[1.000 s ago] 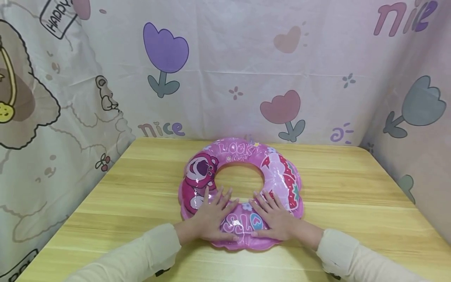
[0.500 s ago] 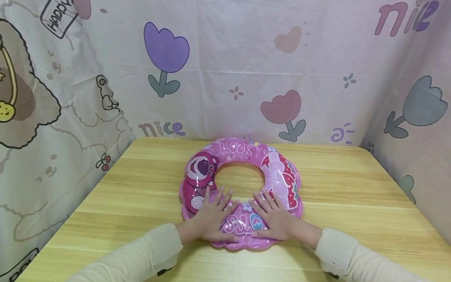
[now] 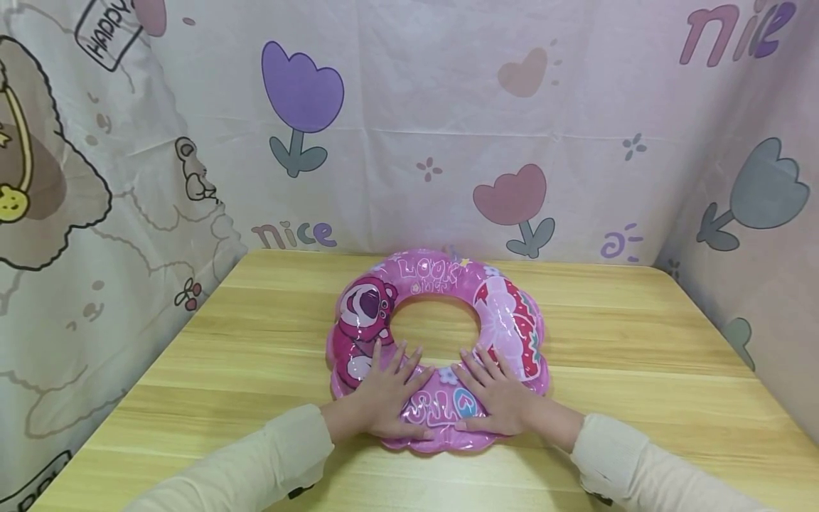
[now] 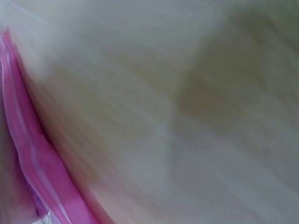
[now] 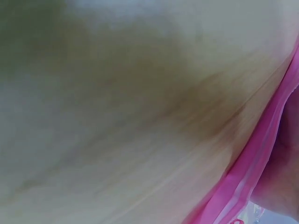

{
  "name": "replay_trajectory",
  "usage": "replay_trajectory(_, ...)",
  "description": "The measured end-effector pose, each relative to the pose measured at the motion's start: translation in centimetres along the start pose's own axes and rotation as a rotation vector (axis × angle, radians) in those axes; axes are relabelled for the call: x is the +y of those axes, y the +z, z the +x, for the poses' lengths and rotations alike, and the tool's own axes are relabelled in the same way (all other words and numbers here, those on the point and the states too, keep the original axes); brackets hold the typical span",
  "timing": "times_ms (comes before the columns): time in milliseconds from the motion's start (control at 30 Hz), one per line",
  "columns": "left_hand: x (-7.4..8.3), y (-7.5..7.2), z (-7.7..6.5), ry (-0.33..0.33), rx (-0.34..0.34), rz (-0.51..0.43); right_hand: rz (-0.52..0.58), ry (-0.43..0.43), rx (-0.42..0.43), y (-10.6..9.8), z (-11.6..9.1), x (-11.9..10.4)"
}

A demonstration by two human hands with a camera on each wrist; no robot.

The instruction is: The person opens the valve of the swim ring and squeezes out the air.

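Note:
A pink inflatable swim ring (image 3: 435, 437) lies flat on the wooden table, printed with a pink bear, strawberries and lettering. On its near left part rests my left hand (image 3: 390, 398), fingers spread and straight, pointing away from me. My right hand (image 3: 502, 398) lies the same way on the near right part, its thumb pointing toward the left thumb. The fingertips reach the inner edge of the ring's hole. In the left wrist view the ring's pink edge (image 4: 42, 163) runs down the left side; in the right wrist view a pink edge (image 5: 252, 168) shows at the right.
The light wooden table (image 3: 243, 341) extends around the ring on all sides. A pale cloth backdrop (image 3: 409, 85) with printed tulips and bears hangs behind the table and along both sides.

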State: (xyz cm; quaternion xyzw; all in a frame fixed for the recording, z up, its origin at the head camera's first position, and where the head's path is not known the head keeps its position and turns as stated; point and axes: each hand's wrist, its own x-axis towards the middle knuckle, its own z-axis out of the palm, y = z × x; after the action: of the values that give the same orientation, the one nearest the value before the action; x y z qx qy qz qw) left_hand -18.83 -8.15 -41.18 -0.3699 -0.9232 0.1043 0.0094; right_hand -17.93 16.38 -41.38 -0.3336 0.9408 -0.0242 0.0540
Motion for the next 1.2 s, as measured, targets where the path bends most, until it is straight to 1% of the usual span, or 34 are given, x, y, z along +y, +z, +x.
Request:
replay_trajectory(133,-0.1,-0.2,0.0,-0.003,-0.024,0.014,0.021,-0.008,-0.008,-0.2,0.1,0.0)
replay_trajectory(433,0.0,-0.5,0.0,-0.007,-0.046,0.010,0.023,-0.015,-0.047,-0.5,0.3,0.0)
replay_trajectory(633,0.2,-0.7,-0.1,-0.023,-0.071,0.035,-0.003,0.003,-0.054,-0.6,0.2,-0.3)
replay_trajectory(800,0.3,-0.9,0.0,-0.025,-0.077,0.058,-0.014,0.021,-0.064,-0.8,0.2,-0.5)
replay_trajectory(1000,0.4,-1.1,0.0,-0.034,-0.099,0.092,-0.026,0.031,-0.073,-0.8,0.3,-0.4)
replay_trajectory(1100,0.5,-0.9,0.0,-0.034,-0.097,0.089,-0.040,0.020,-0.055,-0.6,0.2,-0.3)
replay_trajectory(1200,0.5,-0.7,0.1,-0.033,-0.082,0.054,-0.071,-0.002,0.005,-0.3,0.1,0.1)
